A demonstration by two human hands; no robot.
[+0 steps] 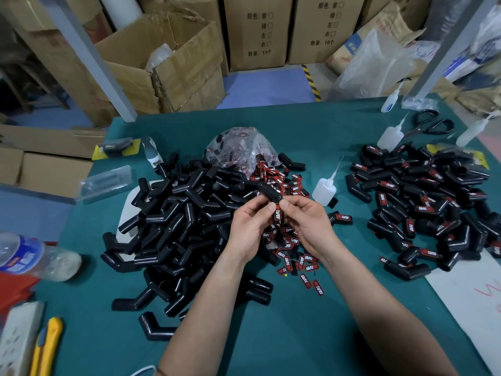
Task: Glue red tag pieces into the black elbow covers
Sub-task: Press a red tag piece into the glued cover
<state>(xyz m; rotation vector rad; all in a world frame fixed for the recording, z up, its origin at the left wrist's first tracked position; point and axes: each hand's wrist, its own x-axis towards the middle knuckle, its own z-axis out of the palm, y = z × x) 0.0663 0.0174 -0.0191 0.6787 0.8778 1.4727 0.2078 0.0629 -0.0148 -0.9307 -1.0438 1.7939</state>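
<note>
We pinch one black elbow cover (268,191) between left hand (249,229) and right hand (307,225), thumbs at its red tag (277,214), above loose tags (294,257); untagged covers (184,213) heap at our left, glue bottle (324,189) near our right.

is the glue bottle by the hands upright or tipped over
Upright: the glue bottle stands on its base, with its long nozzle pointing up and leaning slightly right.

Green-topped table (271,335); blue floor (265,85); cardboard boxes (257,31) stacked behind, seemingly against wall.
</note>
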